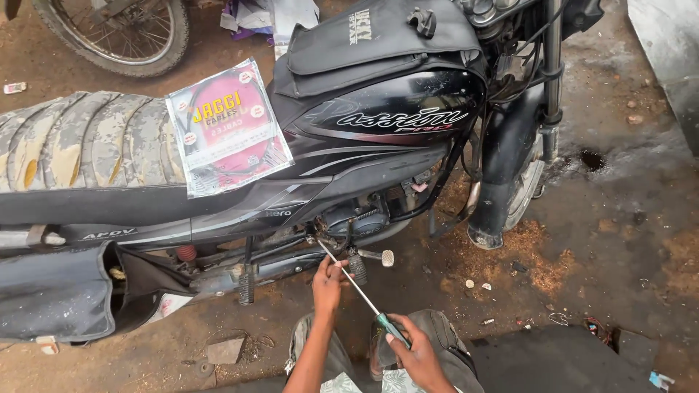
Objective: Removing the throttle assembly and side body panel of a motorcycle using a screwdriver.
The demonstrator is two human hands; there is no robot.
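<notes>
Below engine | long screwdriver (360,291), green handle | right hand (416,354) fingers grip handle | left hand (328,282) steadies shaft

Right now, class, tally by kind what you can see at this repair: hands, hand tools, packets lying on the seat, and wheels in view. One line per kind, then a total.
Bare hands: 2, left hand and right hand
Long green-handled screwdriver: 1
Clear plastic packet with pink card on the camouflage seat: 1
Spoked wheels: 2, upper left and front wheel
Total: 6
</notes>
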